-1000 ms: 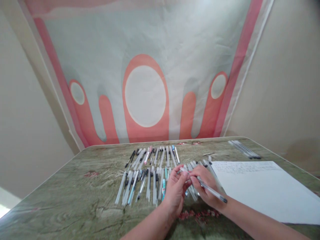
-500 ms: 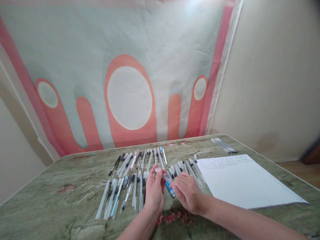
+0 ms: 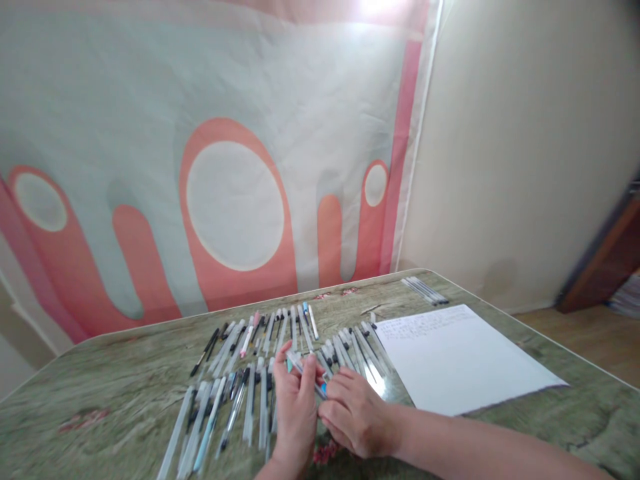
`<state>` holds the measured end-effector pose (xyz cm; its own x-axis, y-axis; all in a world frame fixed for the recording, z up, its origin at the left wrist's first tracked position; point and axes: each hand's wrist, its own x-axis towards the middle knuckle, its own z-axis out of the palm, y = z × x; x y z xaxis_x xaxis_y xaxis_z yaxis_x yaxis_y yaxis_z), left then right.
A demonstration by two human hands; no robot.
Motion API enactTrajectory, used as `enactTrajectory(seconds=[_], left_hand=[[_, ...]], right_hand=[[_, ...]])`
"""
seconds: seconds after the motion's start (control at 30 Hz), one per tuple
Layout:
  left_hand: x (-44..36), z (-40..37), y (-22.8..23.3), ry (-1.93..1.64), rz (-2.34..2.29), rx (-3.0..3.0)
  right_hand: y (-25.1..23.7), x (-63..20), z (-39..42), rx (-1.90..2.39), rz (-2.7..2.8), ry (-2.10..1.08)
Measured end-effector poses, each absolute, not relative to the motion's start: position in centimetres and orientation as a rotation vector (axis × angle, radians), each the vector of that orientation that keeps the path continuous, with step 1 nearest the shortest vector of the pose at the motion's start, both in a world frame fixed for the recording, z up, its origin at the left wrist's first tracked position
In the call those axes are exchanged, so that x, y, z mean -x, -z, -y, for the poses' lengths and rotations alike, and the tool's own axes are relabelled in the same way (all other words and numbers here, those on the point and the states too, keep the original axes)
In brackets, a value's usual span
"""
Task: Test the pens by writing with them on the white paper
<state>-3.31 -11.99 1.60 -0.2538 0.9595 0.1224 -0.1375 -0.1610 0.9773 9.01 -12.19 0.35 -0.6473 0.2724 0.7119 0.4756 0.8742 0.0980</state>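
Both my hands are low at centre, over the near side of the counter (image 3: pixel 125 400). My left hand (image 3: pixel 295 408) is grasping a pale pen (image 3: pixel 295 362), pinched between thumb and fingers, index finger sticking up. My right hand (image 3: pixel 359 415) is beside it, knuckles up, fingers curled and closed on the pen's lower end; exact finger placement hidden. So the pale pen is between my two hands, slanted, upper end up-left, lower end down-right. A small blue bit shows just beside the right fingertips, mostly covered, can't tell what it belongs to.

Other pens, roughly three groups, all lying flat. Far row (image 3: pixel 280 327) behind my left hand: mostly clear or whitish, black ones at its left end, one pink and white, one with a blue top. Near row (image 3: pixel 215 415) left of my left hand: clear ones, some black, one light blue. Right group (image 3: pixel 354 350) just beyond my right hand: clear with dark parts, bright glare at its near edge. White sheet (image 3: pixel 465 363) to the right of that group, faint writing along its far edge. Slim bundle (image 3: pixel 425 291) of dark-tipped sticks beyond the sheet, near the counter's far right corner.
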Motion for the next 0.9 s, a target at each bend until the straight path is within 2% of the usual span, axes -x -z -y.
enactTrajectory(seconds=[0.63,0.9], left_hand=[[3.1,12.4,-1.7,-1.617,-1.201,-1.004],[4.3,11.0,-2.0,-1.675,-1.076,-0.893]], right_hand=[[-0.2,-8.4,12.3,0.497,2.271,0.373],[-2.5,-9.1,11.1,0.707,2.336,0.056]])
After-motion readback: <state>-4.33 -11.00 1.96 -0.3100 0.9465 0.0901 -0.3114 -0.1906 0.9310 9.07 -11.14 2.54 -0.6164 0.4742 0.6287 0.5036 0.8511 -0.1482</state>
